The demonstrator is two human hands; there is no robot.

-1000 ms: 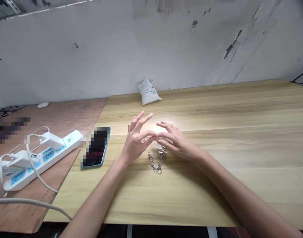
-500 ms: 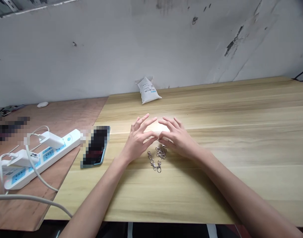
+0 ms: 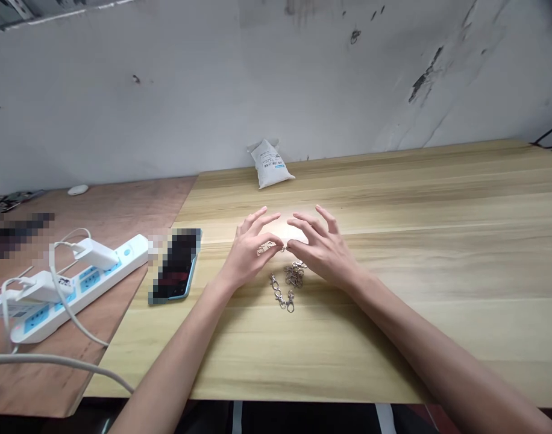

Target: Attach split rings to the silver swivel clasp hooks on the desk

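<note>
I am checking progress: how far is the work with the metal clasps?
Done: cannot tell. In hand: left hand and right hand pinch one small metal piece together. Left: a heap of clasps and a linked pair lie on the table.

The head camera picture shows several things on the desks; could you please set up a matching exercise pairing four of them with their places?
Things:
1. white pouch
2. phone
3. power strip
4. metal clasps

Places:
A. on the reddish-brown desk, far left
B. against the wall, at the desk's back edge
C. just below both hands
D. at the light desk's left edge

Pairs: 1-B, 2-D, 3-A, 4-C
</note>
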